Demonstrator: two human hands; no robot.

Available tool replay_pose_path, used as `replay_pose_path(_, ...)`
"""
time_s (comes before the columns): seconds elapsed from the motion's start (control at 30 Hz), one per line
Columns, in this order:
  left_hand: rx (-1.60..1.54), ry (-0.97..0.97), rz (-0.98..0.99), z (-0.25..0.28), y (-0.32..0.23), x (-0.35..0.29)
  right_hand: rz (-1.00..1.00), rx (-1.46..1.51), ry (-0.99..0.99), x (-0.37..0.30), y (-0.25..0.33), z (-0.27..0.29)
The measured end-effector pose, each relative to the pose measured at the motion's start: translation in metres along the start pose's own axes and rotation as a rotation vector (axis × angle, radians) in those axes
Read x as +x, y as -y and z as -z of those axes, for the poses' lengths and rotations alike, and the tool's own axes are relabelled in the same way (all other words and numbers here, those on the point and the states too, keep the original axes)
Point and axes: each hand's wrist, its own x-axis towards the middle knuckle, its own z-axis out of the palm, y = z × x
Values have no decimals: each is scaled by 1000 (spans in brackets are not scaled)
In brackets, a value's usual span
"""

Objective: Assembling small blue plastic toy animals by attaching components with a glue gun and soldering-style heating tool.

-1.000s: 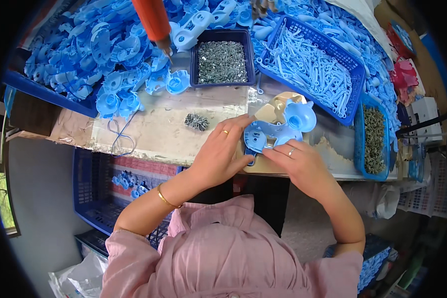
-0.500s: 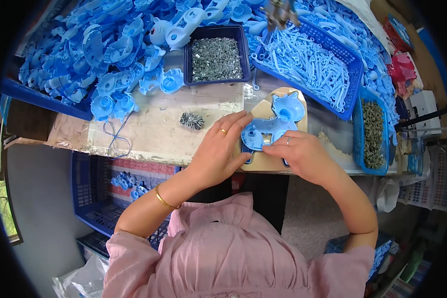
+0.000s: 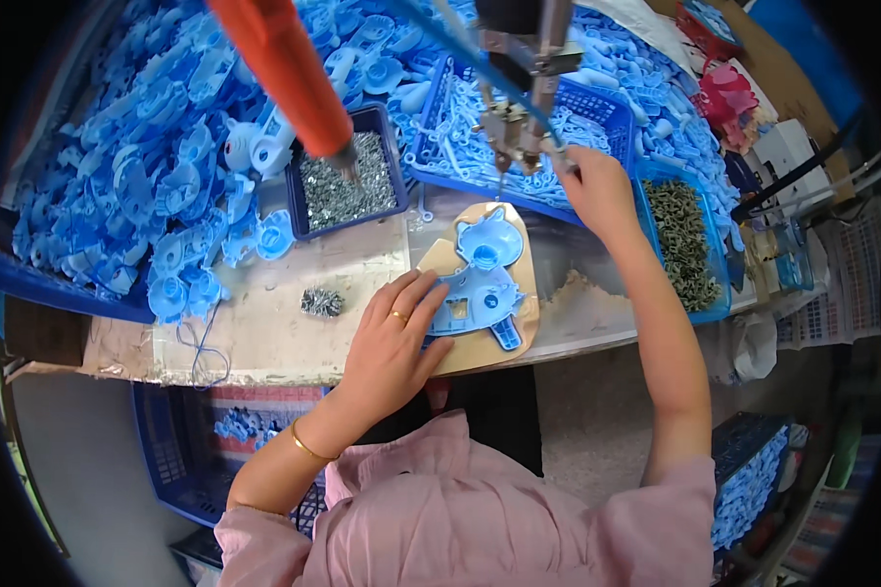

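Works at a crowded bench [image 3: 264,344] in a pink top [image 3: 431,514], with the left hand [image 3: 387,328] laid over the left edge of a blue plastic shell [image 3: 486,301]. Spreads the fingers of that hand loosely across the rim, unclenched, with the thumb apart and lower down. Has the shell lying hollow side up on a tan board [image 3: 460,365] at the front of the bench, with its round cup on the far side and a darker blue strip showing at its near edge. Holds the right hand [image 3: 597,191] out over the near side of a blue basket [image 3: 612,112] full of pale blue looped rods [image 3: 455,132]. Curls its fingers close beside the lower end of a blurred, hanging metal tool [image 3: 507,137]; impossible to tell whether gripping it or merely touching. Wears a gold bracelet [image 3: 311,445] on the left wrist and a ring on the same hand. Shares the bench with a dark blue tray [image 3: 357,223] of small screws beneath a red-orange tool [image 3: 289,83], a lighter blue bin [image 3: 710,315] of dull metal pieces to the right, and a large heap of blue parts [image 3: 157,166] to the left. Leaves a bristly metal clump [image 3: 321,301] between tray and left hand, well apart from a loop of blue cord [image 3: 203,357].
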Motion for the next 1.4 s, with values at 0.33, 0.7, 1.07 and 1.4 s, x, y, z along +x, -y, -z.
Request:
replay_pose_path(0.33,47,-5,7,-2,2,-1,-239,-79,64,40,-21,-43)
replay_pose_path(0.7,41,-12,-8,1,2,1,-282,0,-55,39,-21,-14)
replay_pose_path(1.07,-40,-182,-117,12,-20,42,165,802,546,-75,78,51)
replay_pose_path(1.4,-528,88,177,14,-29,34,-351,-89,-11,-98,-152,96)
